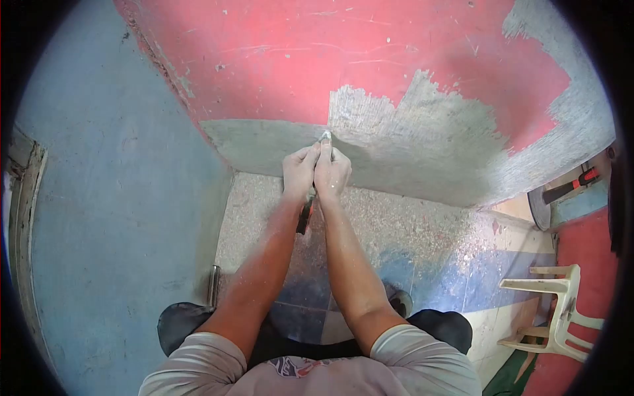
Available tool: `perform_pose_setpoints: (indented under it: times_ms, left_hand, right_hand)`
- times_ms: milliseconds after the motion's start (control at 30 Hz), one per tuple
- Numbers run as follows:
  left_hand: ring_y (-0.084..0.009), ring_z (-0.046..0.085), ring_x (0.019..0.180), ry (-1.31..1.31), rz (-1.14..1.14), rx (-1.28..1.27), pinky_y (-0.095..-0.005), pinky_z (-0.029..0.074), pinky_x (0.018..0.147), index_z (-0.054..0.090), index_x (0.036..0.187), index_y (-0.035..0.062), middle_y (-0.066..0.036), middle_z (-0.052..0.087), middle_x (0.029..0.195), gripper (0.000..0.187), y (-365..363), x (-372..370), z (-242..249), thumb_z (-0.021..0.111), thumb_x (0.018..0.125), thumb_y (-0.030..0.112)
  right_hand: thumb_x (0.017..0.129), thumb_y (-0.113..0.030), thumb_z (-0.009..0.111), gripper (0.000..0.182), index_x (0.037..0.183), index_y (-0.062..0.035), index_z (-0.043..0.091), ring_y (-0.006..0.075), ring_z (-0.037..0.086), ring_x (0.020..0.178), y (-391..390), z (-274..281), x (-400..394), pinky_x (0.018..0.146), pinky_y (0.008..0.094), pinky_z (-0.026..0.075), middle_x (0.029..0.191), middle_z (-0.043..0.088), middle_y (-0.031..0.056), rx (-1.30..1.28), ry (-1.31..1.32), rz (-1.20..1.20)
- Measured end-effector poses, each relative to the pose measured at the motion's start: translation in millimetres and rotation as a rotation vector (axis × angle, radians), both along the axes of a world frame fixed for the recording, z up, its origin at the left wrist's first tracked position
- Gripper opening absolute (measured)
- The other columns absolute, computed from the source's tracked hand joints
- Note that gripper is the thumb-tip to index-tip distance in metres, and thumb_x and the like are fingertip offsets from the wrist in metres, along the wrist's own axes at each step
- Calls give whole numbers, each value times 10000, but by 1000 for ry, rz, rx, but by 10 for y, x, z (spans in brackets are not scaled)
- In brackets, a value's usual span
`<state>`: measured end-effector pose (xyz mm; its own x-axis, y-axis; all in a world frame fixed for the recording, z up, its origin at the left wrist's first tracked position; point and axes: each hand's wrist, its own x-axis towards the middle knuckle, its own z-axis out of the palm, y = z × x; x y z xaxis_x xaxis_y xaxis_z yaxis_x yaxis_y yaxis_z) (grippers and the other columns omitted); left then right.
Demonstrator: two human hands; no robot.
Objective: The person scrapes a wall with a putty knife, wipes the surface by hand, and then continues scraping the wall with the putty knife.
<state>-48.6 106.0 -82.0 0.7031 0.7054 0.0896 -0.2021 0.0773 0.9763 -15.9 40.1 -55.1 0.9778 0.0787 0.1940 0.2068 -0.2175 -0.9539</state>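
Both hands are together in front of the wall, coated in pale dust. My left hand (300, 173) and my right hand (331, 173) are closed around a scraper (305, 216), whose black and orange handle end sticks out below them. Its tip shows at the fingertips, against the wall near the lower edge of the pink paint (277, 86). Grey bare patches (436, 125) with ragged edges spread to the right of the tip. Most of the tool is hidden by the fingers.
Paint flakes and dust cover the tiled floor (396, 228). A bluish wall (119, 198) stands at the left, with a metal cylinder (214, 285) at its foot. At the right are a white plastic chair (561, 297) and a red-and-black handled tool (571, 187).
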Motion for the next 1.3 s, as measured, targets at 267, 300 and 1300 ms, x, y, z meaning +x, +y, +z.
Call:
perform_pose_setpoints:
  times_ms: [267,300,1300]
  left_hand:
    - [-60,558,767,-172,-81,-180,-256,480,668,705,856,-17,25,648,838,208,33,90,1201,646,996,125]
    - [-68,583,788,-139,-44,-38,-249,491,686,738,942,-30,9,677,861,193,91,112,958,648,1000,131]
    - [-66,591,822,46,29,125,-268,513,740,764,1000,-66,9,714,871,265,58,-56,-64,664,1010,179]
  right_hand:
    - [1005,-360,569,484,779,62,637,474,564,688,99,1008,198,699,520,440,745,598,298,171,-136,65]
    - [1008,-353,560,479,776,56,650,483,584,705,66,969,137,704,521,447,750,615,292,155,-163,48]
    - [1013,-356,547,473,801,47,677,508,632,792,87,-102,-3,739,553,470,807,644,311,9,-54,12]
